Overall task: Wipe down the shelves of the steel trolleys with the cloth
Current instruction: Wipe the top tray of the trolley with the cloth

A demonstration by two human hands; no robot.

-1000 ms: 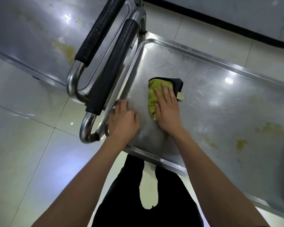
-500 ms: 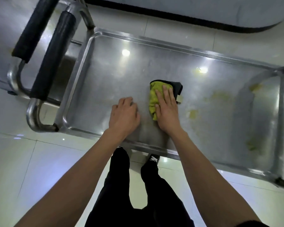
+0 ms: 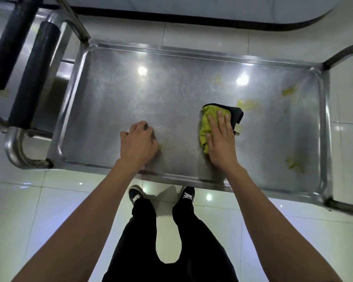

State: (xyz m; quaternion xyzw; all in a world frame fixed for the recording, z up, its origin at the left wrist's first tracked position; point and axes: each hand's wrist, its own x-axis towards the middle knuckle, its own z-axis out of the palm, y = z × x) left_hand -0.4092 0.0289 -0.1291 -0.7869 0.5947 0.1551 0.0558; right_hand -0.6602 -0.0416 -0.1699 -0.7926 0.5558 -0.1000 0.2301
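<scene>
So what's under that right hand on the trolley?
A yellow-green cloth with a black backing, pressed flat on the steel shelf by the right hand. Any stains beneath the cloth are hidden.
</scene>
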